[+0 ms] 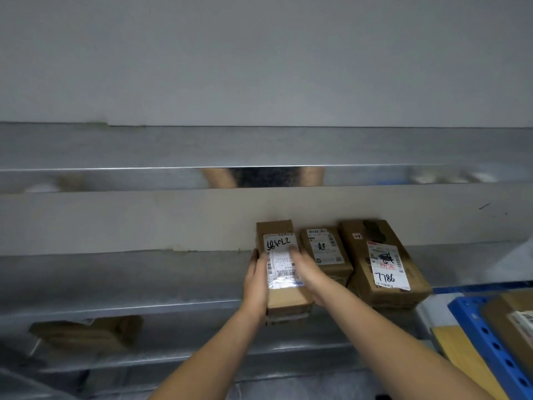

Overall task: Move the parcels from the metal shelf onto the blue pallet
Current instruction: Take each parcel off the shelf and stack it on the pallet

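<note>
Parcel [281,264] mid-frame at shelf [115,284] front edge, open room leftward, box [327,252] close right; gripped by left hand [255,280] and right hand [305,269], fingers pressed together.

Side by side on the metal shelf [121,280]: left parcel [276,230], middle parcel [326,251], right parcel [360,256]. White labels [388,267] facing up.

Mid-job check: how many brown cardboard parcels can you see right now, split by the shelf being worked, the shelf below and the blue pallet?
Worked shelf: 3 (left box, held by left hand and right hand; middle box; box marked 7786)
Shelf below: 1 (lower parcel)
Blue pallet: 1 (pallet parcel)
Total: 5
</note>
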Available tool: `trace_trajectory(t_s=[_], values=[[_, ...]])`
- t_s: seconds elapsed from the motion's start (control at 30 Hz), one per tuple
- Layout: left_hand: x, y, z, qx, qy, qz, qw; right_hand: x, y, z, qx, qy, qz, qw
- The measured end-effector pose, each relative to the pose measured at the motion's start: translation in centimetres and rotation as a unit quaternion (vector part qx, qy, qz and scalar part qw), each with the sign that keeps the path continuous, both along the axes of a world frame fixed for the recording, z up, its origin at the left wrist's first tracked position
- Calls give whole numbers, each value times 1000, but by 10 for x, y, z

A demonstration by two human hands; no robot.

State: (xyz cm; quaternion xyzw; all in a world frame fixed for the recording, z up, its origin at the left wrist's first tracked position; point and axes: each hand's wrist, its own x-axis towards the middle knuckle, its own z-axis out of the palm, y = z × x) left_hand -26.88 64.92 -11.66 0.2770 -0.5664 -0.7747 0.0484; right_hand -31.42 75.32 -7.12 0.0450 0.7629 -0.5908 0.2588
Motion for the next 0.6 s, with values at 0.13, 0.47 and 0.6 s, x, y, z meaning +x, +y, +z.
trace_trajectory(t_s=[0.13,0.47,0.6], values=[[28,24,14,2,40,3,999,31,25,20,-41,13,8,999],[109,124,45,9,106,-18,994,119,130,50,-75,46,11,996],[134,177,54,6,101,-46,994,152,186,64,-77,63,-12,995]])
